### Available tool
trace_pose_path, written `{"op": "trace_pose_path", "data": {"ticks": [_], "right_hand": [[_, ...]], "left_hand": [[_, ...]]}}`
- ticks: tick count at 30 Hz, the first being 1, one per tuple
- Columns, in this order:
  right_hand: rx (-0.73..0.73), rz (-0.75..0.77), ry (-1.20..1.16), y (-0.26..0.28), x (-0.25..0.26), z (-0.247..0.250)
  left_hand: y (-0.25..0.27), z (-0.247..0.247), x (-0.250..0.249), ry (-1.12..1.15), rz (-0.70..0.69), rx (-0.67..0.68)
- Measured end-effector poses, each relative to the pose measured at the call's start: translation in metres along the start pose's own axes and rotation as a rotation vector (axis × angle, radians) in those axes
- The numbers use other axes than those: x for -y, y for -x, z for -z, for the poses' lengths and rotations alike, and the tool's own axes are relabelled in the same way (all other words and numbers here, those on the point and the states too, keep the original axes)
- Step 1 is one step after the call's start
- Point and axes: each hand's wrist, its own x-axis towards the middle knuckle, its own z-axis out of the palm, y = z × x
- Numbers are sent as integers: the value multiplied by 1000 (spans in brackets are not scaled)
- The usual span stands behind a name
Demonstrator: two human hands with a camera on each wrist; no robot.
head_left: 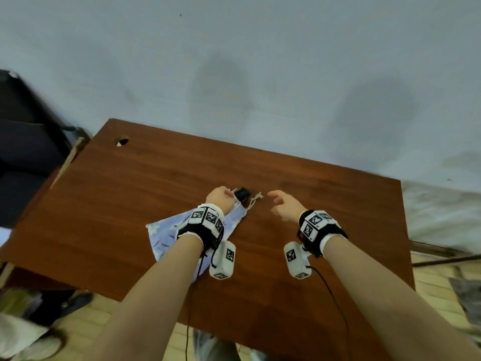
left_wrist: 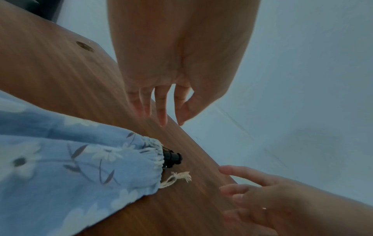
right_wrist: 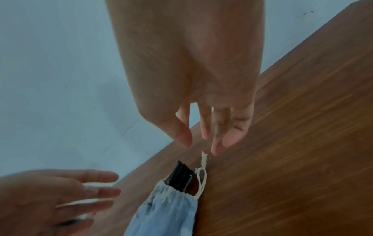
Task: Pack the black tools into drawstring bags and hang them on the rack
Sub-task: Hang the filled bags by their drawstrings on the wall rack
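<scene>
1. Head view: we read no words or brands, only black-and-white coded squares on the wrist bands. The blue flowered drawstring bag lies on the brown bench, partly hidden under the left forearm. The black tool sticks out of its gathered mouth. The left hand looks curled just beside the tool; whether it grips anything, we cannot tell. The right hand hovers loose, holding nothing.
2. Left wrist view: the left hand's fingers hang straight above the bench, apart from the bag. The frayed cord lies loose.
3. Right wrist view: the right hand's fingertips hang just above the cord end. Pale strands cross the blurred left hand.
</scene>
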Motion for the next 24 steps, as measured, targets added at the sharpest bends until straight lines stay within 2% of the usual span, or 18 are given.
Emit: {"op": "trace_pose_path", "data": {"ticks": [6, 9, 13, 15, 19, 22, 24], "right_hand": [[-78, -83, 83, -59, 6, -29], [-33, -149, 169, -75, 9, -46], [-77, -200, 147, -89, 11, -62], [-66, -224, 154, -92, 10, -69], [-101, -286, 216, -94, 9, -73], [-128, -269, 179, -91, 10, -73], [-192, -250, 58, -86, 11, -73]], "left_hand": [[-70, 7, 4, -28, -23, 128], [-95, -1, 8, -165, -64, 243], [-121, -16, 17, -317, -98, 353], [-131, -24, 21, -279, -91, 365], [-143, -27, 24, -208, -41, 280], [-150, -25, 25, -172, -38, 332], [-155, -22, 28, -137, -78, 409]]}}
